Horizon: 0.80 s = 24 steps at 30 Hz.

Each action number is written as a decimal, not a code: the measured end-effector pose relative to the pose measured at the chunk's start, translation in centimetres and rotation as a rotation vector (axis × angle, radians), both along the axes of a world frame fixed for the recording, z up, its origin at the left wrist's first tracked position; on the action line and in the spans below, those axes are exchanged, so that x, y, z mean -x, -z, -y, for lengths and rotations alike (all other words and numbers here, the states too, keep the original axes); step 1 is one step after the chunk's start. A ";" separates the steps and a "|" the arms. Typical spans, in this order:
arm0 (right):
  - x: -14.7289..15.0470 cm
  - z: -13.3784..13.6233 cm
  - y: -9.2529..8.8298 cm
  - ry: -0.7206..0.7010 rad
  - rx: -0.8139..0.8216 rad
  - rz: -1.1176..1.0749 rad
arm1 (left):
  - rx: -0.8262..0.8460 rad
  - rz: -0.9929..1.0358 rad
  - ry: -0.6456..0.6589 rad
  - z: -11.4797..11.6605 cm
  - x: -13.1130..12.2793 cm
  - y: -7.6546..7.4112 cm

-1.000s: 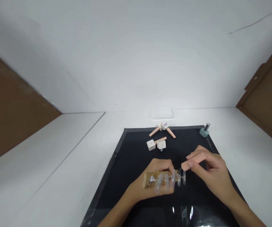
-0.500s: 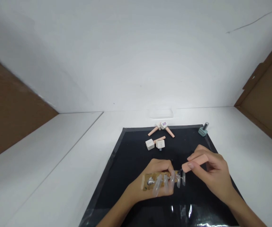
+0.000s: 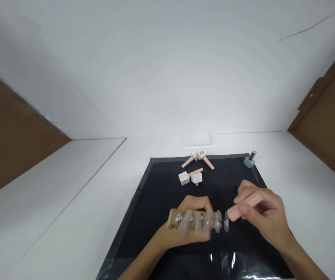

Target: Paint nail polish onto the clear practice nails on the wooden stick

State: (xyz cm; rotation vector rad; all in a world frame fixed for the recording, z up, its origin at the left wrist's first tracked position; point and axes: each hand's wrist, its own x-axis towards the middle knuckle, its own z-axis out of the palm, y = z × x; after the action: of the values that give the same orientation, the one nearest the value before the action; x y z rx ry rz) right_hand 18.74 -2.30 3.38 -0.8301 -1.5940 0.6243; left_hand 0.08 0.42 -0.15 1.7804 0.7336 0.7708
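Observation:
My left hand (image 3: 189,233) is wrapped round a tan nail-tip stand (image 3: 171,219), which lies lengthwise across the fingers. Several clear false nail tips (image 3: 185,222) stick out from it in a row on silvery mounts. Between thumb and fingers, my right hand (image 3: 265,214) pinches a pink nail polish brush cap (image 3: 246,205). The cap's lower end is close to the rightmost nail tip (image 3: 226,222). Its thin brush is hard to make out here, and I cannot tell whether it touches the tip.
White nail polish bottles with pink caps (image 3: 188,161) lie on the black mat (image 3: 156,182). Near them is a capless white bottle (image 3: 196,178) with a grey neck. A teal bottle (image 3: 249,161) stands at the mat's far right corner. Behind the mat is a clear tray (image 3: 198,140).
My right hand has drawn the brush cap slightly right and down. The stand in my left hand has tilted and shifted a little to the left.

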 end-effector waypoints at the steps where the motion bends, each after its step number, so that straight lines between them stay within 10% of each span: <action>1: 0.1 0.1 0.0 -0.046 0.016 -0.010 | 0.032 -0.003 -0.012 0.0 0.0 -0.1; 24: 0.7 0.4 1.6 -0.007 0.173 -0.315 | 0.124 0.246 0.150 -0.1 -0.5 0.9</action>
State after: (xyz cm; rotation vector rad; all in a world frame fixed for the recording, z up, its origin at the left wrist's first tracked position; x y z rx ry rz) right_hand 18.08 -2.70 1.75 -0.8077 -1.2701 0.8631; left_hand 0.55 0.54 -1.06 1.5753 0.4695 0.8077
